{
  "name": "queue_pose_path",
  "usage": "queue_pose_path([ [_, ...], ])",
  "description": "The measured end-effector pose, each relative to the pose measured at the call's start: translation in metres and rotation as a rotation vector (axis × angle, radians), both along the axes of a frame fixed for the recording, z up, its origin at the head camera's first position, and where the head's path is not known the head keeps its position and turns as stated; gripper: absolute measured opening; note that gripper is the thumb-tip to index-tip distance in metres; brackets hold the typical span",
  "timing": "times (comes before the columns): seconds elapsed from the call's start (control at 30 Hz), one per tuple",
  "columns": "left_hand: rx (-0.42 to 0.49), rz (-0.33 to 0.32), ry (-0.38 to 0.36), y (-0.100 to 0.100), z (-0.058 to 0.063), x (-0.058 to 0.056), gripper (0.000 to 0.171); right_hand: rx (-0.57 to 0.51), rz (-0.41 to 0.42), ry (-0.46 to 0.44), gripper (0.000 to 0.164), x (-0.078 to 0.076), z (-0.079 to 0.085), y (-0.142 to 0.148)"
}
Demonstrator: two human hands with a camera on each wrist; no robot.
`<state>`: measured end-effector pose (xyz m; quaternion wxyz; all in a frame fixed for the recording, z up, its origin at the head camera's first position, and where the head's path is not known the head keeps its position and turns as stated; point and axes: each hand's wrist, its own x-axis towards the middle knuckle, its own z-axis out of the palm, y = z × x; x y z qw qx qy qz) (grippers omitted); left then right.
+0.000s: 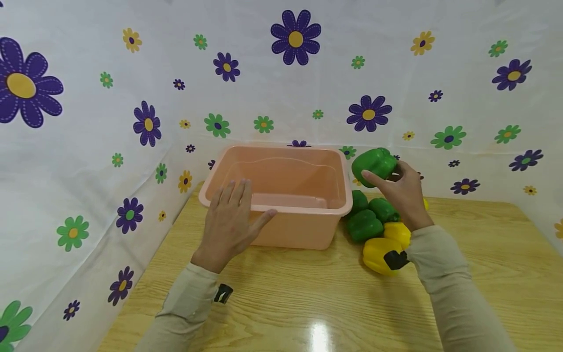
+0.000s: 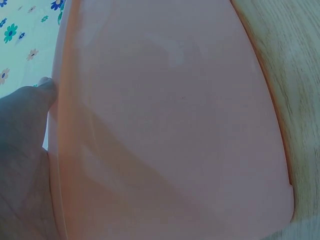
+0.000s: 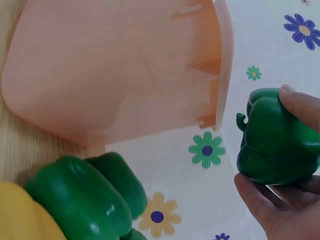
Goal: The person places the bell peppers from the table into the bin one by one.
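A green bell pepper [image 1: 373,165] is held up in my right hand [image 1: 405,191], with the thumb on one side and fingers on the other. In the right wrist view the same green bell pepper [image 3: 280,135] shows its short stem, off to the side of the bin. My left hand [image 1: 228,222] rests on the near rim of the peach plastic bin [image 1: 290,230], fingers straight and thumb spread along the rim. The left wrist view shows mostly the bin's outer wall [image 2: 170,120], with the left thumb [image 2: 30,105] at its rim.
Several green bell peppers [image 1: 364,226] lie on the wooden table [image 1: 308,298] right of the bin. Yellow bell peppers [image 1: 379,254] lie in front of them, partly behind the right wrist's black camera [image 1: 396,260]. A flower-patterned white cloth [image 1: 264,83] hangs behind and at the left.
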<state>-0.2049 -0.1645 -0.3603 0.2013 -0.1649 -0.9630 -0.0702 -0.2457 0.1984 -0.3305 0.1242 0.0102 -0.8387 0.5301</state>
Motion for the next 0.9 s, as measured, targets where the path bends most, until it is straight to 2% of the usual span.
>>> queue_pose_path([
  [0.4, -0.006, -0.002, 0.031, 0.000, -0.001, -0.001, 0.096, -0.071, 0.005, 0.043, 0.081, -0.005, 0.006, -0.017],
  [0.9, -0.013, 0.000, 0.018, 0.001, -0.001, 0.000, 0.096, -0.125, 0.056, 0.071, 0.077, -0.007, 0.009, -0.031],
])
